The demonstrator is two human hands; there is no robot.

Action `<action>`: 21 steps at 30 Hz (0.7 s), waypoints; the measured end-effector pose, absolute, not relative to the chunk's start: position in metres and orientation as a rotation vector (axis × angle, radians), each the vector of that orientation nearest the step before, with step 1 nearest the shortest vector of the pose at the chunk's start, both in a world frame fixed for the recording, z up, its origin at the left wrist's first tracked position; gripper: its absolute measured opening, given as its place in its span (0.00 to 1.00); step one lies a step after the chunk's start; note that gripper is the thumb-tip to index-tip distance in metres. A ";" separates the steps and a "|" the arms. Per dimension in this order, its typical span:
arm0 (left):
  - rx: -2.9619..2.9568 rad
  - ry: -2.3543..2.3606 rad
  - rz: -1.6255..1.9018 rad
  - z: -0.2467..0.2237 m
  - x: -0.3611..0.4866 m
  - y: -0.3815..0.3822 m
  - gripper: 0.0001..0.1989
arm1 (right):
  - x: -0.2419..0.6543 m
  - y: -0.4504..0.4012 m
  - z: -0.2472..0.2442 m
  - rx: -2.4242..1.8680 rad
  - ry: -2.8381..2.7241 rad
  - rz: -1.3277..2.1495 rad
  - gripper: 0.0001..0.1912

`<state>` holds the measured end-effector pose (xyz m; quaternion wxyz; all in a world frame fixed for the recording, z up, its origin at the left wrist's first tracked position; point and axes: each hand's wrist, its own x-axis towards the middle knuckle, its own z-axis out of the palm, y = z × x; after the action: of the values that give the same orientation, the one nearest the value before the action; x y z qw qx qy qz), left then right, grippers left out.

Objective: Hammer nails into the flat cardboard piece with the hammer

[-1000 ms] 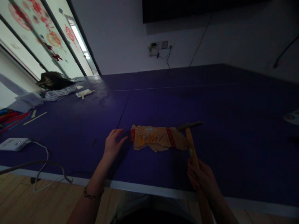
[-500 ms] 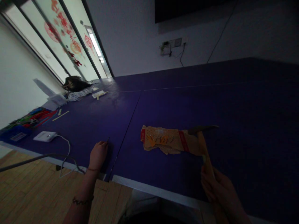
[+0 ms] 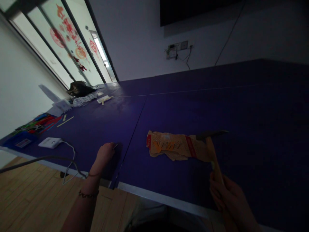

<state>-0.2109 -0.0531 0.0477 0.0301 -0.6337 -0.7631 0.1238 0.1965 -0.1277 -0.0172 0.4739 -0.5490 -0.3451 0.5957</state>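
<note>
My right hand (image 3: 228, 193) is wrapped round the wooden handle of a hammer (image 3: 213, 154), whose dark head lies over the right end of a crumpled tan packet. This flattened packet (image 3: 169, 137) has red bands and an orange patch. Several thin dark nails (image 3: 166, 145) lie in a row on it. To the left, beyond the table seam, my left hand (image 3: 106, 154) is closed just above the tabletop. A thin nail (image 3: 116, 146) sticks out from its fingertips, pointing right; the fingers themselves are partly hidden.
The purple table (image 3: 193, 109) has a pale front edge and a seam. At left are a white power bank (image 3: 50, 142) with a cable, a blue box (image 3: 20, 140), coloured strips and thin sticks (image 3: 65, 121). A dark bag (image 3: 80, 88) sits at the far left.
My left hand has shifted slightly right and up, turning so the nail points more to the right. My right hand keeps the hammer in nearly the same place. The view has moved slightly.
</note>
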 end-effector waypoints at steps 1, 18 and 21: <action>-1.943 -2.357 0.381 0.049 -0.210 -0.054 0.13 | 0.196 -0.128 -0.016 -1.337 -0.849 1.459 0.17; -2.219 -2.365 -1.916 0.039 -0.140 -0.047 0.04 | 0.192 -0.127 -0.012 -1.398 -1.016 1.406 0.13; -2.290 -2.304 -2.050 0.025 -0.108 -0.035 0.04 | 0.194 -0.126 -0.013 -1.408 -1.062 1.407 0.12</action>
<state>-0.1080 -0.0348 0.0254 -0.3428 -0.5600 -0.5634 -0.5014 0.1937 -0.1265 -0.0135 0.4285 -0.5637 -0.4253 0.5637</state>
